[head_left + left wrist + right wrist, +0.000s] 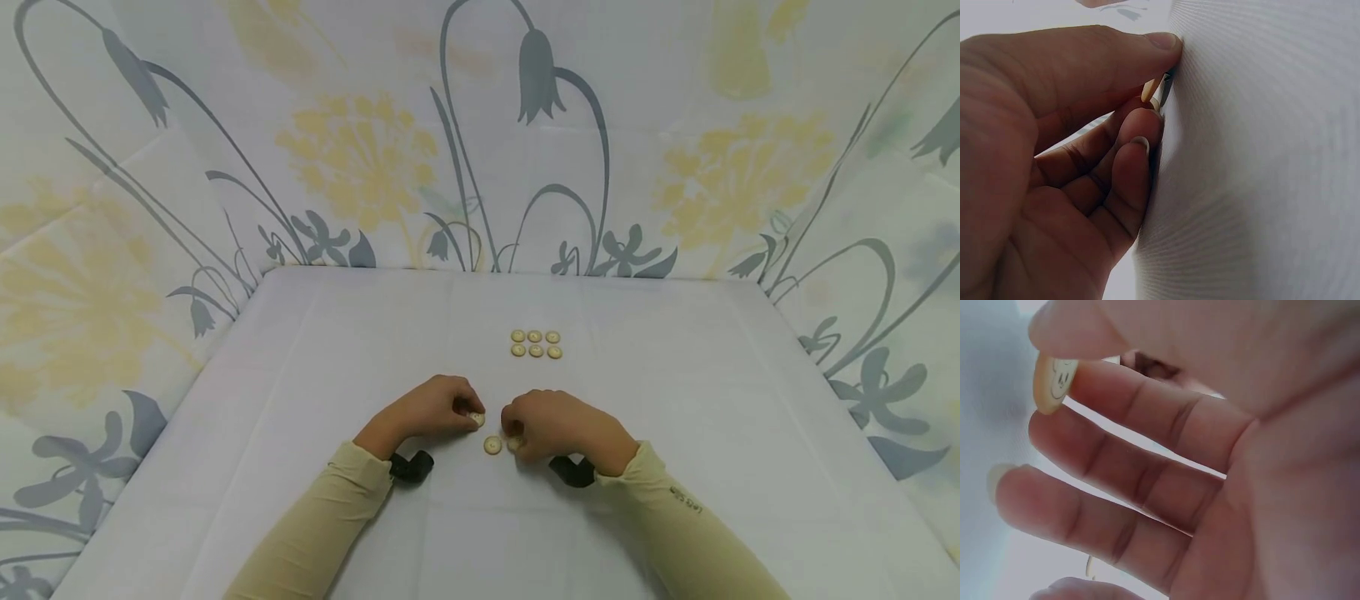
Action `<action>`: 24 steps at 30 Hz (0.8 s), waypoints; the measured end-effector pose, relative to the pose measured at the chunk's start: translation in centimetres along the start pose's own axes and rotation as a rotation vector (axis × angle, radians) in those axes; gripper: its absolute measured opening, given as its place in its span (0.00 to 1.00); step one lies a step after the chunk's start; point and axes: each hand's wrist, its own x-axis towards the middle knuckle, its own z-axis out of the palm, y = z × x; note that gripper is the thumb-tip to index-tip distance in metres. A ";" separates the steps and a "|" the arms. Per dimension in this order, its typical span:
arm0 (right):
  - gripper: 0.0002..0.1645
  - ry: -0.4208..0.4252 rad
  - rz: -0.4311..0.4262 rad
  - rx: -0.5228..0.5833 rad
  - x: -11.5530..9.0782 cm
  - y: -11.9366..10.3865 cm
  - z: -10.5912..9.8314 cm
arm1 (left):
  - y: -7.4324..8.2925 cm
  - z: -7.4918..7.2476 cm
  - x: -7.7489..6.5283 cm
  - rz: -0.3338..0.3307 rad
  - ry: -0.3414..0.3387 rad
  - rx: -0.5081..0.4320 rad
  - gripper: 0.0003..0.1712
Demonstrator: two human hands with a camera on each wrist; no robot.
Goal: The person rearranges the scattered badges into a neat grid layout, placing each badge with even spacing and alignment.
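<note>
My left hand (435, 406) pinches a small round cream disc (477, 419) between thumb and fingers, low over the white tabletop. In the left wrist view only the thin edge of this disc (1150, 89) shows under the thumb. To the right, my right hand (558, 422) pinches another disc (514, 444) at its fingertips. A little animal face is drawn on that disc (1059, 381), which stands tilted in the right wrist view. Between the two hands a third disc (492, 445) lies flat on the table, touched by neither.
Beyond the hands, several matching discs (536, 344) lie flat in two short rows. A white cloth covers the table (360, 333). Floral-patterned fabric (360, 167) rises along the back and both sides. Dark wrist-worn devices (412, 467) sit under the wrists.
</note>
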 end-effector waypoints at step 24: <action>0.11 0.157 0.010 0.062 0.2 3.8 -1.1 | 0.2 0.0 0.2 -0.015 -0.006 0.001 0.08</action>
